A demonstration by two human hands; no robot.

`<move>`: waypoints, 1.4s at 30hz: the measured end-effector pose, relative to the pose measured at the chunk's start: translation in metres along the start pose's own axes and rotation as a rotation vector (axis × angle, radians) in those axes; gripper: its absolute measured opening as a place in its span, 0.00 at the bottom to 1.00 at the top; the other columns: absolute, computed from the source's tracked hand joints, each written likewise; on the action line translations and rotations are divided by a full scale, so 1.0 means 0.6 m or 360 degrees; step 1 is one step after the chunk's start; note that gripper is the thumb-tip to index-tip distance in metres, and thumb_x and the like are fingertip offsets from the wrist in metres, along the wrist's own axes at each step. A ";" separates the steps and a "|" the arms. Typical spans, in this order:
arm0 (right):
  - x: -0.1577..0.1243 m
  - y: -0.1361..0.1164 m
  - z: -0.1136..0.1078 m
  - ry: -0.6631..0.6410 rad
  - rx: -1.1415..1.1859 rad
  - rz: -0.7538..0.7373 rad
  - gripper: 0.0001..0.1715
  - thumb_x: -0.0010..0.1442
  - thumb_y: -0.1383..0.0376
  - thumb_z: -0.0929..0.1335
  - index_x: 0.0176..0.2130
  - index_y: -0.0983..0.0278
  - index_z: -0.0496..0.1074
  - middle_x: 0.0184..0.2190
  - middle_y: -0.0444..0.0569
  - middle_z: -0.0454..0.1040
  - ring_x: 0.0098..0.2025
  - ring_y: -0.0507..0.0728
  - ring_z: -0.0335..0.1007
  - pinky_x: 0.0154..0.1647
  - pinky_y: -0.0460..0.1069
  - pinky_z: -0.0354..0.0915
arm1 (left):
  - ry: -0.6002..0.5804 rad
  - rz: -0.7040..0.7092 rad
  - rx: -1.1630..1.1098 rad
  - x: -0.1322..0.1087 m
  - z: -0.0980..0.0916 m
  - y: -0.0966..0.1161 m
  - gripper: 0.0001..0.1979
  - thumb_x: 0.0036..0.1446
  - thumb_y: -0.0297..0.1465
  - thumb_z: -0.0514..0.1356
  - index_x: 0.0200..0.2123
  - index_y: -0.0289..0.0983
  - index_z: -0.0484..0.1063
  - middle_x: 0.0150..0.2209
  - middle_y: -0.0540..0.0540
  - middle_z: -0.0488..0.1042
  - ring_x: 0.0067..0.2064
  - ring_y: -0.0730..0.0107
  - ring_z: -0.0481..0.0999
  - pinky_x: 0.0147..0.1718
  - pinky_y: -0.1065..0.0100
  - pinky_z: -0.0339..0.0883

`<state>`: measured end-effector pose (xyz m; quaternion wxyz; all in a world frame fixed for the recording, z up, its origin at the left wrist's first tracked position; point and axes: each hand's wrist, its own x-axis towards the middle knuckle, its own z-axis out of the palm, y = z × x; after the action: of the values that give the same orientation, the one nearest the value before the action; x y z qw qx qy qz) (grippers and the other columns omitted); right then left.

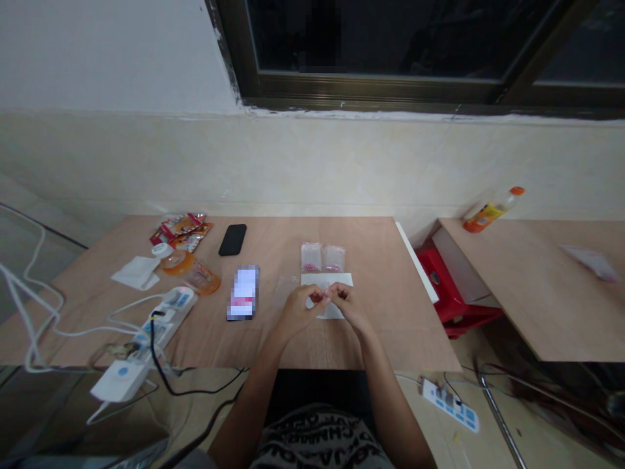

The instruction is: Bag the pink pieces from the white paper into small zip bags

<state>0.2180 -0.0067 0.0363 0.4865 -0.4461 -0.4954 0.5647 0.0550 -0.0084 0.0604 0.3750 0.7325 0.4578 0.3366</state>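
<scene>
The person's left hand (294, 311) and right hand (350, 306) meet just above a white paper sheet (326, 281) on a pale wooden table (361, 260). Both hands are curled and nearly closed, their fingers pinched toward each other around a pink speck (319, 297) (too small to tell what it is). Both forearms rise from the bottom of the view and angle inward, forming a narrow V, with the wrists bent over the paper.

Just beyond the sheet lie two small clear plastic bags (311, 257) holding pink contents, side by side and nearly touching. A flatter clear plastic bag (284, 290) lies near the left hand, partly against the sheet's left edge. Farther left are a smartphone (243, 293) with a pixelated screen, a black smartphone (232, 240), a tipped orange-tinted plastic jar (190, 273), and a white power strip (173, 312). On a separate table to the right, an orange-capped bottle (491, 212) lies on its side.
</scene>
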 end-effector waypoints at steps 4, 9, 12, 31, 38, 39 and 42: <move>-0.004 0.001 0.003 -0.0042 -0.0071 -0.0062 0.24 0.54 0.46 0.70 0.24 0.62 0.69 0.22 0.42 0.66 0.26 0.52 0.59 0.29 0.47 0.55 | -0.0105 -0.0039 -0.0017 -0.001 -0.005 0.004 0.12 0.61 0.37 0.56 0.29 0.37 0.71 0.28 0.49 0.73 0.34 0.68 0.72 0.35 0.69 0.62; -0.011 -0.005 0.004 -0.0119 -0.0173 -0.0150 0.24 0.59 0.46 0.67 0.26 0.62 0.69 0.23 0.42 0.67 0.27 0.52 0.59 0.29 0.46 0.55 | -0.0212 -0.0040 -0.0053 -0.003 -0.011 0.012 0.14 0.62 0.37 0.53 0.27 0.37 0.69 0.28 0.50 0.71 0.33 0.68 0.71 0.35 0.69 0.60; -0.013 -0.009 0.004 -0.0140 -0.0235 -0.0175 0.23 0.60 0.47 0.66 0.27 0.62 0.68 0.23 0.42 0.66 0.28 0.52 0.59 0.30 0.46 0.55 | -0.0230 -0.0059 -0.0124 -0.003 -0.008 0.013 0.16 0.62 0.38 0.52 0.24 0.37 0.66 0.25 0.52 0.67 0.30 0.71 0.68 0.32 0.70 0.57; -0.032 -0.037 0.008 -0.0331 -0.0241 -0.0140 0.26 0.61 0.44 0.65 0.26 0.62 0.62 0.21 0.39 0.56 0.24 0.50 0.51 0.26 0.46 0.49 | 0.0280 -0.0334 -0.1009 -0.002 0.001 0.002 0.16 0.52 0.38 0.54 0.18 0.39 0.54 0.20 0.55 0.54 0.23 0.75 0.56 0.25 0.71 0.54; -0.033 -0.031 -0.001 -0.0041 -0.0546 -0.0209 0.20 0.63 0.51 0.65 0.28 0.62 0.68 0.22 0.42 0.67 0.25 0.52 0.60 0.27 0.46 0.55 | 0.0168 -0.0277 -0.0511 -0.003 -0.009 0.005 0.17 0.55 0.41 0.54 0.20 0.38 0.58 0.20 0.54 0.58 0.26 0.73 0.60 0.27 0.70 0.54; -0.033 -0.035 -0.002 -0.0003 -0.0638 -0.0243 0.17 0.63 0.53 0.65 0.29 0.62 0.69 0.23 0.43 0.68 0.25 0.52 0.62 0.27 0.46 0.55 | 0.0154 -0.0267 -0.0472 -0.005 -0.006 0.004 0.17 0.56 0.41 0.54 0.20 0.38 0.59 0.21 0.53 0.60 0.26 0.73 0.61 0.28 0.70 0.55; -0.032 -0.056 -0.005 0.0054 -0.0829 -0.0319 0.11 0.62 0.58 0.66 0.31 0.61 0.71 0.25 0.44 0.72 0.26 0.52 0.65 0.28 0.46 0.57 | 0.0224 -0.0248 -0.0452 -0.006 0.007 -0.007 0.14 0.56 0.42 0.57 0.26 0.38 0.66 0.26 0.51 0.68 0.32 0.70 0.68 0.35 0.69 0.61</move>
<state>0.2269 -0.0241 0.0697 0.4171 -0.5143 -0.6572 0.3599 0.0554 -0.0118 0.0543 0.4667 0.6090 0.4861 0.4184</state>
